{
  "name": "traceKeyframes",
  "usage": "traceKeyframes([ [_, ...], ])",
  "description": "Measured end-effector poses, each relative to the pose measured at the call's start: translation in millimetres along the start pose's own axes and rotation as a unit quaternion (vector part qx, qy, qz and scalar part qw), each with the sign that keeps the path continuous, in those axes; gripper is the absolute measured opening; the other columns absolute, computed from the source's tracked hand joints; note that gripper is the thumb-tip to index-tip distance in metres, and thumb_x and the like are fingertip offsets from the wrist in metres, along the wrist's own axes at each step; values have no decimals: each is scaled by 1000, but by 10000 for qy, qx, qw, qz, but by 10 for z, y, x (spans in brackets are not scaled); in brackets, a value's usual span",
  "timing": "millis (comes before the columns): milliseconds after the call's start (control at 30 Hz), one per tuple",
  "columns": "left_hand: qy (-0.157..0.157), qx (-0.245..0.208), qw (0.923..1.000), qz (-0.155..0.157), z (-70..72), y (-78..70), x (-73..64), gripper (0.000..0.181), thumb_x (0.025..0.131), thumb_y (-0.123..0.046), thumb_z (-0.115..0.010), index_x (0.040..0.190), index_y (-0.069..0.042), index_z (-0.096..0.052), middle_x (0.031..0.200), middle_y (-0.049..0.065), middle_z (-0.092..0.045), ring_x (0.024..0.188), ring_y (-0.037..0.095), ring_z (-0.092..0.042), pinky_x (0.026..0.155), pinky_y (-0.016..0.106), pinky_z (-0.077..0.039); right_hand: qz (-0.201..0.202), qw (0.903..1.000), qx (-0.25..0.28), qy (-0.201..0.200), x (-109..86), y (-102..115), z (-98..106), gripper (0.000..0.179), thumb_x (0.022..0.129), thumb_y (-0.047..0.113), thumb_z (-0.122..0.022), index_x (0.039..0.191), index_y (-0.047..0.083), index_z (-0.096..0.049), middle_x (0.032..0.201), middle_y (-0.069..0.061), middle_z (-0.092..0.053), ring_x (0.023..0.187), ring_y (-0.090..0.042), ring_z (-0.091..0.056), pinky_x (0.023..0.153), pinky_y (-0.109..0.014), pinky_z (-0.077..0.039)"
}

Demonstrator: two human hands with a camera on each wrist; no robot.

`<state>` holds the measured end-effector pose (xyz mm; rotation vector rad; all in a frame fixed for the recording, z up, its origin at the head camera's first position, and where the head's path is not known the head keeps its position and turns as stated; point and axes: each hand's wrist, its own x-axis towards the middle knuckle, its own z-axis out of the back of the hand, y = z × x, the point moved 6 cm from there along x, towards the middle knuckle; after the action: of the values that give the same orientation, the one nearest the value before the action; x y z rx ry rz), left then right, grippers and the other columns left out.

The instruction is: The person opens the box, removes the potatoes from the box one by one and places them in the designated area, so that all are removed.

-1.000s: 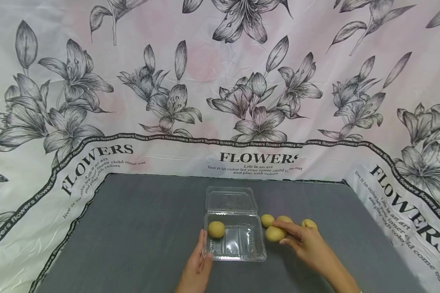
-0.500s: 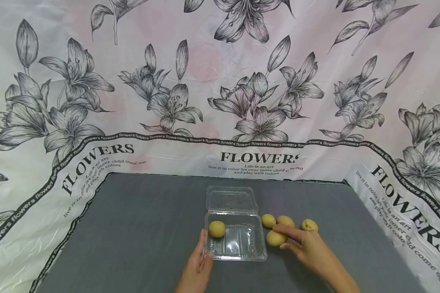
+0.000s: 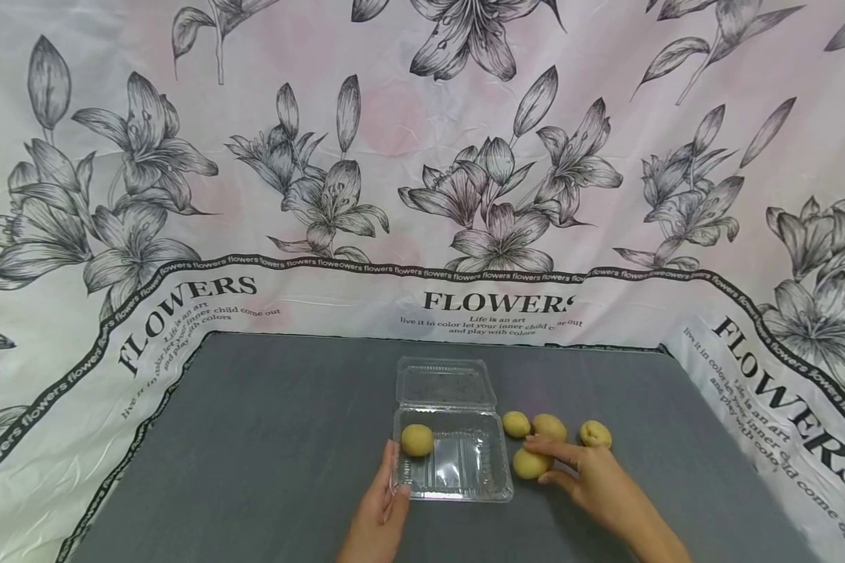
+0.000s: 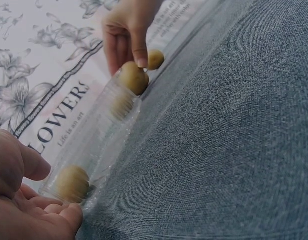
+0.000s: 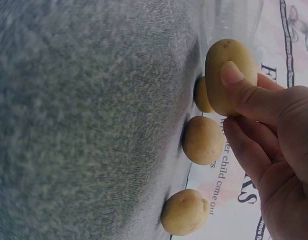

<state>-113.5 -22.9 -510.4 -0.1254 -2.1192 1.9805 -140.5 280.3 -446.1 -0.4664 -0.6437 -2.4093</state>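
My right hand pinches a yellow potato between thumb and fingers, just right of a clear plastic clamshell container. In the right wrist view, the thumb presses on the near face of this potato. The container's lid is folded back. One potato lies inside at the left. At the container's front left corner is my left hand, its fingers along the side wall and its thumb at the front. In the left wrist view, these fingers curl loosely beside the potato in the container.
Behind the held potato, two potatoes lie close together, a smaller one and a larger one. Another potato lies farther right. Everything rests on a dark grey tabletop with a flower-printed cloth behind and at the sides.
The right hand and its potato have shifted slightly toward the front, leaving more of the potatoes behind in view. The left hand and the container have hardly moved.
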Motion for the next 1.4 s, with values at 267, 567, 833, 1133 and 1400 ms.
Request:
traceKeyframes([
  [267,-38,33,10000,79,-8,-4,-7,73,110,-3,-53,166,8,-8,171,30,-8,152,35,-9,113,11,-24,59,9999,-101,-48,-16,-6,-13,58,66,3,-97,120,18,-81,117,10,-79,108,-21,-75,94,-3,-46],
  [567,29,-31,9999,129,-13,-17,-5,74,110,-3,-52,166,8,-5,171,30,-4,153,36,-5,113,11,-24,-40,9999,-117,56,-28,-17,-46,56,69,3,-95,121,17,-80,118,8,-79,109,-20,-75,94,-3,-46],
  [833,94,-82,9999,61,-13,-14,-9,74,111,-5,-52,165,8,-3,171,31,-2,154,38,-3,114,14,-21,211,9996,-204,28,-24,4,-16,53,72,8,-95,122,16,-79,114,7,-80,96,-7,-75,85,-7,-52],
  [1133,101,-107,9998,-114,-6,-35,-13,73,110,-2,-51,165,10,-3,170,34,-3,153,43,-3,114,13,-20,151,9996,-218,126,-66,-24,12,51,73,10,-96,121,17,-79,113,8,-80,96,-5,-75,84,-7,-52],
  [1400,72,95,9999,-30,-5,-42,-12,74,111,-7,-53,166,8,-5,171,32,-6,155,41,-5,115,18,-22,63,9995,-316,44,-106,-31,46,51,72,12,-97,120,19,-79,112,8,-80,97,-5,-74,83,-7,-52],
])
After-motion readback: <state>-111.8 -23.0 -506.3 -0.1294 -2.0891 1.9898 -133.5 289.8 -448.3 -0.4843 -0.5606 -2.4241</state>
